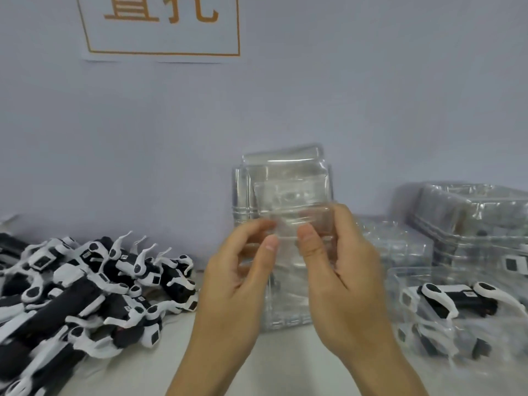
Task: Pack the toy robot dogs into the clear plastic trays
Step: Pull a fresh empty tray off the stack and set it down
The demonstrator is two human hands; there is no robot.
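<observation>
A clear plastic tray (285, 195) is held upright at centre frame, above the desk (285, 364), by both hands. The left hand (237, 284) is seen at lower centre with thumb and fingers pinched on the tray's lower left part; the grip is narrow, closed on the tray. The right hand (343, 281) is just beside it, thumb in front and fingers curled behind the tray's lower right part, also gripping the tray. The two thumbs are near each other but apart. The tray is blurred; whether one tray or several nested ones are held cannot be told.

A pile of toy robot dogs (85, 295), black and white, is heaped on the desk at lower left of the frame, well apart from the hands. At lower right, a packed dog (454, 302) is seen lying on its side inside a clear tray, with another blurred one below it. A stack of clear trays (474, 218) is placed at right of the frame against the wall (371, 95), and more flat trays (397, 241) lie between that stack and the right hand. A sign (163, 27) with an orange border and orange characters is fixed on the wall at upper left.
</observation>
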